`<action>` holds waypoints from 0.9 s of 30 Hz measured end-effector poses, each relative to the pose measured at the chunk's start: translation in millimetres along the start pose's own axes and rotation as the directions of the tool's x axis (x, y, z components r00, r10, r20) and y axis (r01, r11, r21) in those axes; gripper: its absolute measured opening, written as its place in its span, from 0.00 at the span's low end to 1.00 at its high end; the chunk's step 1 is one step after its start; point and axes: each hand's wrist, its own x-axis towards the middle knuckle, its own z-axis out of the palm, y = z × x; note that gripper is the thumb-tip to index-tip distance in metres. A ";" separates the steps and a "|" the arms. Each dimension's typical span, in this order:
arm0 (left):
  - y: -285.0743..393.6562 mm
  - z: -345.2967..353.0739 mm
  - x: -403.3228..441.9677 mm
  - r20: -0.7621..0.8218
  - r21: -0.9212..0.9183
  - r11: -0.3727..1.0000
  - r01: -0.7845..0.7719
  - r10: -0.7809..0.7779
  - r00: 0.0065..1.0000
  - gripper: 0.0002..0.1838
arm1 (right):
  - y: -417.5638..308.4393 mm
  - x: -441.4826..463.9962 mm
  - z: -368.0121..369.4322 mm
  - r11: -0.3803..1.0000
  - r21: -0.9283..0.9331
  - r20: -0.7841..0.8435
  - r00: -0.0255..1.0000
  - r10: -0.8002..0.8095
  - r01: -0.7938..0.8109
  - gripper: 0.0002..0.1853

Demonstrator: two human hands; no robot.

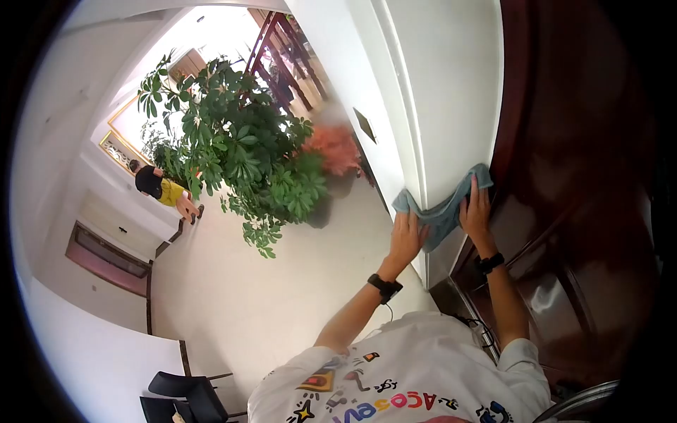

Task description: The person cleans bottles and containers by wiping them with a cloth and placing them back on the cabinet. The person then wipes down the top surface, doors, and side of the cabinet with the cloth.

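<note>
A blue-grey cloth [443,213] is spread across the white door frame [451,92], beside the dark red door [578,176]. My left hand [407,240] presses the cloth's left end against the frame's edge, fingers pointing up along it. On the right end of the cloth lies my right hand [477,215], close to where the white frame meets the dark red wood. The cloth sags a little between the two hands. Each wrist wears a black band.
A large leafy plant [247,141] stands left of the frame, with a reddish plant [335,149] behind it. A person in a black top and yellow shorts [169,192] is at the far left. Black chairs [187,398] stand at the lower left; a dark red railing [282,60] is at the top.
</note>
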 end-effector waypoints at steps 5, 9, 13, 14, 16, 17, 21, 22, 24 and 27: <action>18.3 -49.5 78.3 -0.235 0.032 0.975 -0.218 0.219 0.947 0.44 | -31.7 93.2 -47.6 0.998 0.035 -0.109 0.993 -0.049 0.053 0.34; 67.5 -100.1 146.8 -0.467 0.109 0.964 -0.244 0.267 0.843 0.40 | -44.7 159.5 -60.5 0.990 0.053 -0.248 0.962 -0.117 0.134 0.36; 76.1 -99.6 173.6 -0.479 0.096 0.992 -0.087 0.123 0.869 0.44 | -53.7 194.6 -49.5 0.984 0.100 -0.413 0.906 -0.095 0.149 0.35; 74.6 -94.1 174.1 -0.468 -0.016 0.995 -0.098 0.079 0.880 0.46 | -51.1 197.1 -47.4 0.975 0.056 -0.464 0.871 -0.165 0.214 0.35; 67.5 -78.5 172.4 -0.500 0.009 0.991 -0.131 0.118 0.858 0.47 | -41.1 195.1 -43.4 0.959 0.013 -0.499 0.832 -0.240 0.285 0.34; 62.0 -71.4 168.4 -0.511 0.032 0.991 -0.131 0.129 0.850 0.47 | -35.4 193.1 -41.8 0.956 0.012 -0.490 0.835 -0.250 0.293 0.33; 57.4 -55.3 151.3 -0.524 -0.033 0.989 -0.142 0.104 0.845 0.49 | -19.3 173.8 -33.8 0.944 0.078 -0.474 0.845 -0.246 0.319 0.31; 51.0 -51.1 145.5 -0.509 -0.012 0.989 -0.145 0.119 0.853 0.49 | -15.1 165.8 -29.9 0.948 0.071 -0.464 0.852 -0.243 0.309 0.30; 41.4 -38.8 132.7 -0.504 -0.179 0.971 -0.160 0.049 0.862 0.50 | -7.7 149.1 -23.9 0.956 0.052 -0.450 0.861 -0.236 0.289 0.29; 28.0 -14.6 103.4 -0.491 -0.174 0.982 -0.071 -0.024 0.871 0.52 | 2.2 119.8 -12.6 0.970 0.082 -0.402 0.898 -0.178 0.229 0.28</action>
